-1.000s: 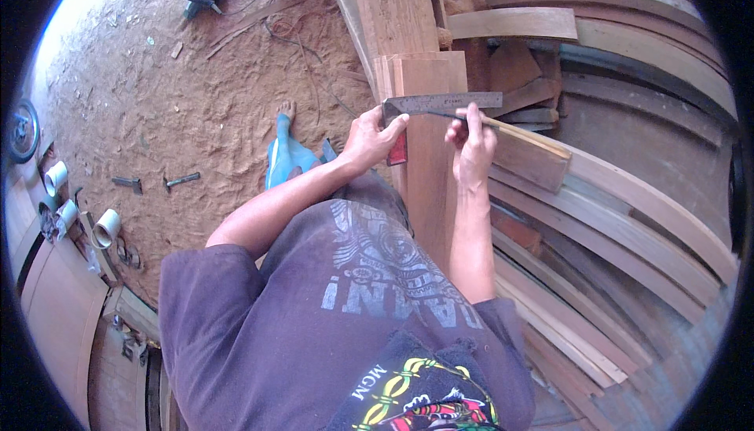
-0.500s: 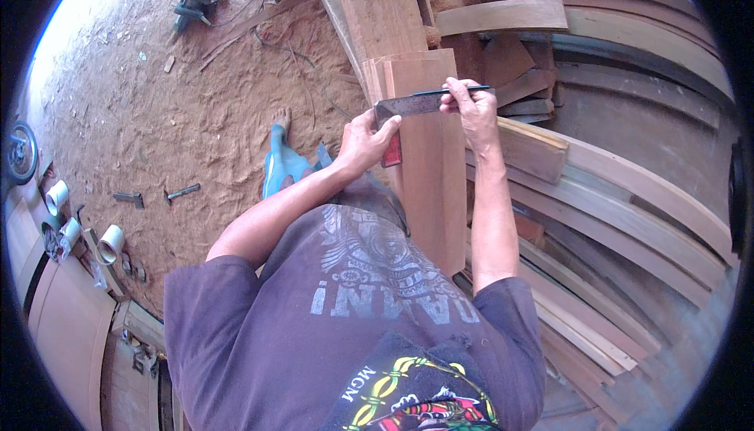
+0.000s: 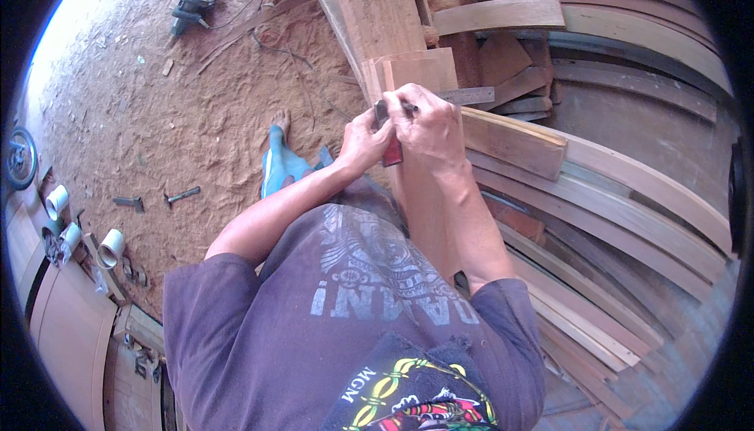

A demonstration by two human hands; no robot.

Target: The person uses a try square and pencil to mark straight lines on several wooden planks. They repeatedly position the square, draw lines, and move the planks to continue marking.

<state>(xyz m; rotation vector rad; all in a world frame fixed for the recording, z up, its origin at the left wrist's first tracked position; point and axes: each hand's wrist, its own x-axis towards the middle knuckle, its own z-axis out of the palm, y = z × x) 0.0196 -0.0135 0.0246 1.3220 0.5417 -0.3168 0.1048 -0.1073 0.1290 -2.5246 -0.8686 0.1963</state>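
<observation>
My left hand is closed on the dark stock of a try square, holding it against the edge of a reddish wooden board. The metal blade of the try square lies across the board and sticks out past its right side. My right hand grips a slim dark pencil near the stock end, right beside my left fingers. It hides the middle of the blade and most of the pencil. Just below my left fingers, a red object shows, its kind unclear.
The board rests on a longer plank. Stacked timber fills the right side. On the sawdust-covered ground at left are a corded power tool, a hammer-like tool and white cans. My bare foot stands left of the board.
My right hand has moved left with the pencil, from the blade's outer end to beside my left hand. The left hand keeps its hold on the try square.
</observation>
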